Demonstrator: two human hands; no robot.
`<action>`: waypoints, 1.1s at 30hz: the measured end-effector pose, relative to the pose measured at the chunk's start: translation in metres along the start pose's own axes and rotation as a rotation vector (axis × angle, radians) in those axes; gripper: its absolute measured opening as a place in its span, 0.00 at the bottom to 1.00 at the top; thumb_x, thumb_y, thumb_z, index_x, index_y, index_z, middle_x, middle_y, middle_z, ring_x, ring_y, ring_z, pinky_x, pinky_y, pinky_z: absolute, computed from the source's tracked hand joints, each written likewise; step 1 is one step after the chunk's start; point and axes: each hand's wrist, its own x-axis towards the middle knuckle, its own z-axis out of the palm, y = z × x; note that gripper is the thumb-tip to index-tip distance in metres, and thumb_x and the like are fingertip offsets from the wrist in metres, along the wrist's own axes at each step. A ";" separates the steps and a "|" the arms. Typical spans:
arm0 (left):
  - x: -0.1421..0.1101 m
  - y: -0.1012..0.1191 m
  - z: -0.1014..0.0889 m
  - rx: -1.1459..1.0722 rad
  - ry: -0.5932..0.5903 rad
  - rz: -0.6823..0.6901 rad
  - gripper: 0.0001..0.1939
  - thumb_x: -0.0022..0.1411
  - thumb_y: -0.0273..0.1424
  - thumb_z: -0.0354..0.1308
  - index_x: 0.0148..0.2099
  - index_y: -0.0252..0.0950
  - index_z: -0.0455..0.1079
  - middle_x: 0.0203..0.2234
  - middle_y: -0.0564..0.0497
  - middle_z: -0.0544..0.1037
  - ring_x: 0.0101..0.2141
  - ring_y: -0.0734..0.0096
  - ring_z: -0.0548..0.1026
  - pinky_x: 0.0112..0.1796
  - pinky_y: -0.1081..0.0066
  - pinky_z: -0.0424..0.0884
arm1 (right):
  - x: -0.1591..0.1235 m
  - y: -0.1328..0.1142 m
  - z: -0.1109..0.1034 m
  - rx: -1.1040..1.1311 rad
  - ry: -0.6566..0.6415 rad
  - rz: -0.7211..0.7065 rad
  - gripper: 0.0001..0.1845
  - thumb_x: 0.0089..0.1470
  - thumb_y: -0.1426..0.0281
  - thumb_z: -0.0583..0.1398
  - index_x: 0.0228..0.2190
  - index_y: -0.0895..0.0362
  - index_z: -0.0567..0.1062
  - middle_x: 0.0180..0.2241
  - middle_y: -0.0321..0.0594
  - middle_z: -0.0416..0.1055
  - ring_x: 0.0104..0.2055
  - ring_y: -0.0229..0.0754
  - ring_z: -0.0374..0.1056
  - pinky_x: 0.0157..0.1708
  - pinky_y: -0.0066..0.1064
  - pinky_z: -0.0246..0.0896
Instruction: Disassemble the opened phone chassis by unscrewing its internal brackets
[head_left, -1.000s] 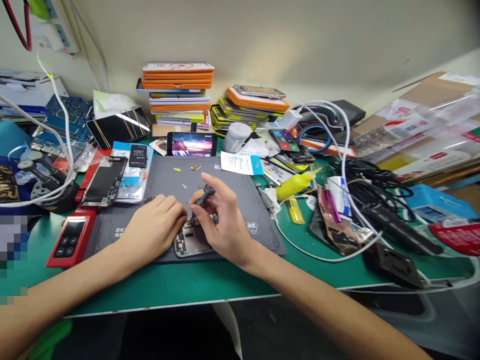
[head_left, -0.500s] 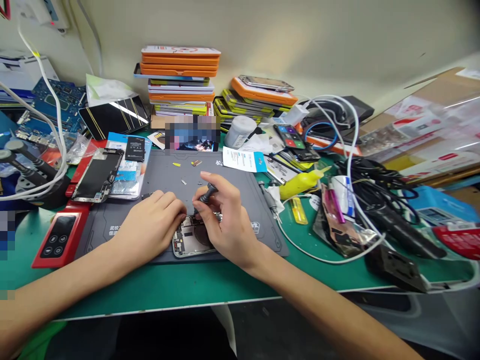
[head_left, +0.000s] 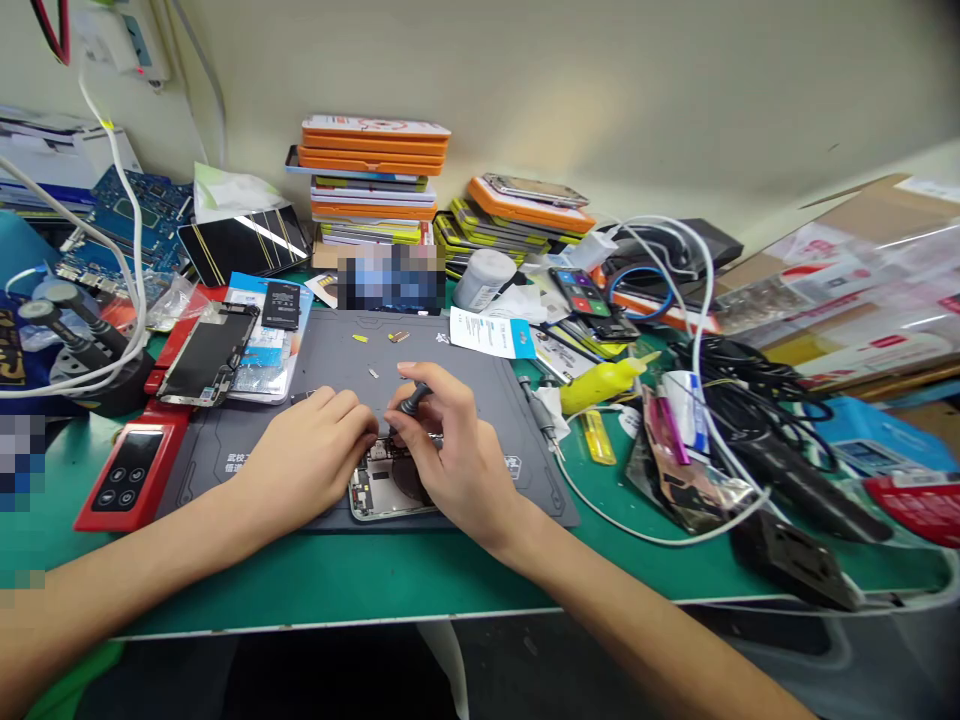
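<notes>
An opened phone (head_left: 384, 492) lies on the dark grey work mat (head_left: 480, 385), its inner parts exposed. My left hand (head_left: 315, 450) is closed, with curled fingers against the phone's upper left edge; its fingertips are partly hidden. A thin dark object (head_left: 301, 396) pokes out behind its knuckles, too little visible to name. My right hand (head_left: 461, 455) pinches a small dark screwdriver (head_left: 412, 400), held steeply over the phone's upper part. The screwdriver's tip is hidden by the fingers. This hand also covers the phone's right part.
Left lie a detached phone screen (head_left: 210, 355), a battery (head_left: 282, 305) and a red device (head_left: 124, 480) with buttons. Small bits (head_left: 397, 337) dot the mat. Stacked orange cases (head_left: 375, 150) stand behind. Right are a yellow bottle (head_left: 604, 385), cables (head_left: 724, 385) and a white cord (head_left: 645, 540).
The camera view has shifted slightly, moving the scene a little right and down. Both hands keep nearly the same pose at the phone, the screwdriver still in my right hand.
</notes>
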 end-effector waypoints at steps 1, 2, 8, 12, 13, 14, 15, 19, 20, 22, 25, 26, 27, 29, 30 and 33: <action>0.000 0.000 0.000 0.001 0.001 0.002 0.13 0.81 0.31 0.47 0.42 0.37 0.69 0.36 0.49 0.75 0.36 0.60 0.69 0.37 0.60 0.67 | 0.000 0.000 0.000 0.003 0.010 0.002 0.26 0.73 0.72 0.57 0.66 0.44 0.59 0.44 0.37 0.75 0.33 0.36 0.74 0.35 0.31 0.76; 0.000 0.000 0.000 0.002 0.002 0.003 0.13 0.81 0.31 0.47 0.42 0.38 0.69 0.36 0.49 0.75 0.36 0.60 0.69 0.37 0.60 0.67 | -0.001 0.000 0.001 0.006 0.020 0.002 0.26 0.73 0.72 0.57 0.66 0.44 0.58 0.43 0.36 0.75 0.32 0.36 0.74 0.35 0.31 0.76; -0.001 -0.001 0.002 -0.008 -0.005 -0.004 0.12 0.81 0.31 0.47 0.42 0.38 0.68 0.37 0.49 0.75 0.36 0.60 0.70 0.37 0.61 0.67 | -0.003 0.001 0.002 -0.040 0.025 -0.057 0.27 0.73 0.72 0.57 0.67 0.43 0.57 0.45 0.38 0.75 0.35 0.37 0.76 0.35 0.30 0.78; -0.001 -0.001 0.003 -0.015 0.020 0.020 0.12 0.80 0.30 0.48 0.41 0.38 0.68 0.36 0.49 0.75 0.35 0.60 0.70 0.37 0.61 0.67 | -0.004 0.002 0.002 -0.100 0.050 -0.159 0.30 0.73 0.74 0.58 0.68 0.42 0.56 0.49 0.41 0.76 0.41 0.40 0.77 0.38 0.32 0.81; -0.001 -0.001 0.003 -0.015 0.025 0.022 0.12 0.80 0.30 0.48 0.41 0.38 0.68 0.36 0.49 0.75 0.35 0.60 0.70 0.37 0.61 0.67 | -0.004 0.002 0.002 -0.100 0.057 -0.171 0.30 0.73 0.74 0.58 0.68 0.42 0.56 0.49 0.42 0.76 0.42 0.41 0.77 0.38 0.33 0.81; -0.001 -0.001 0.003 -0.015 0.025 0.022 0.12 0.80 0.30 0.48 0.41 0.38 0.68 0.36 0.49 0.75 0.36 0.60 0.70 0.37 0.61 0.67 | -0.004 0.003 0.002 -0.095 0.059 -0.175 0.30 0.73 0.74 0.58 0.68 0.42 0.56 0.49 0.42 0.75 0.42 0.41 0.77 0.38 0.33 0.81; -0.001 -0.001 0.002 -0.013 0.020 0.020 0.12 0.80 0.30 0.48 0.41 0.38 0.68 0.36 0.49 0.75 0.36 0.59 0.70 0.37 0.61 0.67 | -0.004 0.003 0.002 -0.086 0.059 -0.172 0.30 0.73 0.74 0.58 0.68 0.42 0.56 0.49 0.42 0.75 0.42 0.40 0.77 0.38 0.33 0.81; 0.000 0.000 0.002 -0.010 0.002 0.010 0.12 0.80 0.30 0.48 0.42 0.38 0.69 0.36 0.49 0.76 0.35 0.60 0.70 0.37 0.61 0.68 | -0.004 0.003 0.003 -0.060 0.050 -0.134 0.28 0.73 0.73 0.57 0.67 0.42 0.56 0.45 0.39 0.74 0.38 0.39 0.76 0.36 0.32 0.80; 0.000 0.000 0.002 -0.010 -0.001 0.007 0.12 0.80 0.30 0.48 0.42 0.38 0.69 0.37 0.49 0.76 0.36 0.60 0.70 0.37 0.61 0.68 | -0.004 0.003 0.003 -0.061 0.048 -0.129 0.28 0.73 0.73 0.57 0.67 0.42 0.57 0.45 0.39 0.74 0.38 0.39 0.76 0.36 0.32 0.80; 0.000 0.000 0.002 -0.009 -0.013 0.001 0.12 0.80 0.30 0.48 0.42 0.38 0.69 0.37 0.48 0.76 0.36 0.60 0.71 0.38 0.61 0.68 | -0.004 0.002 0.003 -0.068 0.044 -0.119 0.27 0.73 0.72 0.57 0.67 0.42 0.57 0.46 0.39 0.74 0.37 0.39 0.76 0.36 0.32 0.80; 0.000 0.000 0.002 -0.004 -0.023 -0.003 0.11 0.80 0.31 0.48 0.43 0.37 0.70 0.38 0.48 0.76 0.37 0.59 0.71 0.38 0.61 0.68 | -0.004 0.001 0.002 -0.048 0.044 -0.070 0.27 0.73 0.73 0.58 0.66 0.43 0.58 0.44 0.38 0.75 0.33 0.37 0.75 0.34 0.32 0.79; 0.000 0.001 0.001 -0.002 -0.021 -0.004 0.12 0.80 0.30 0.48 0.43 0.37 0.70 0.37 0.47 0.76 0.36 0.59 0.71 0.38 0.60 0.68 | -0.004 0.001 0.001 -0.033 0.044 -0.050 0.26 0.72 0.73 0.58 0.65 0.43 0.59 0.44 0.37 0.75 0.32 0.37 0.75 0.33 0.31 0.78; 0.000 0.001 0.001 0.000 -0.020 -0.004 0.12 0.80 0.30 0.48 0.42 0.37 0.70 0.37 0.47 0.76 0.36 0.59 0.71 0.37 0.60 0.68 | -0.004 0.002 0.001 -0.019 0.044 -0.034 0.26 0.72 0.73 0.58 0.65 0.44 0.59 0.43 0.37 0.75 0.31 0.36 0.74 0.32 0.31 0.78; 0.000 0.001 0.001 -0.003 -0.024 -0.006 0.12 0.80 0.30 0.48 0.42 0.37 0.70 0.37 0.47 0.76 0.36 0.59 0.71 0.37 0.60 0.68 | -0.004 0.002 0.000 -0.014 0.047 -0.029 0.26 0.72 0.74 0.58 0.65 0.44 0.59 0.42 0.36 0.75 0.30 0.36 0.74 0.32 0.31 0.77; 0.000 0.001 0.001 -0.008 -0.029 -0.007 0.12 0.80 0.30 0.48 0.42 0.37 0.70 0.37 0.47 0.76 0.36 0.58 0.71 0.37 0.60 0.68 | -0.003 0.002 0.000 -0.030 0.048 -0.040 0.26 0.71 0.73 0.59 0.64 0.44 0.60 0.42 0.37 0.76 0.31 0.37 0.75 0.32 0.31 0.77; 0.000 0.001 0.002 -0.026 -0.041 -0.008 0.12 0.80 0.30 0.48 0.43 0.37 0.71 0.38 0.47 0.77 0.37 0.59 0.71 0.38 0.61 0.69 | -0.002 0.001 -0.001 -0.113 0.054 -0.113 0.27 0.69 0.72 0.64 0.63 0.43 0.62 0.45 0.37 0.79 0.31 0.38 0.77 0.32 0.32 0.79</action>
